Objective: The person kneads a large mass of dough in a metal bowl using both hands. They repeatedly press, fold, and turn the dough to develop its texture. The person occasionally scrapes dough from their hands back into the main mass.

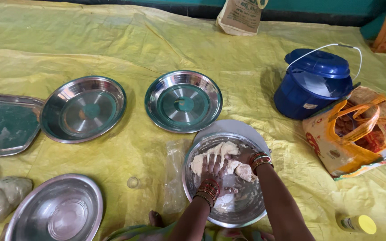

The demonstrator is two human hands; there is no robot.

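Note:
A steel bowl sits on the yellow sheet in front of me, holding pale dough. My left hand lies flat on the dough with fingers spread, red and gold bangles at its wrist. My right hand presses into the dough from the right side, mostly tucked against it, also with bangles. Flour dusts the bottom of the bowl.
Two empty steel plates lie ahead, a steel tray at far left, another steel bowl at lower left. A blue lidded bucket, an orange bag, a yellow-capped bottle and a clear plastic bag are nearby.

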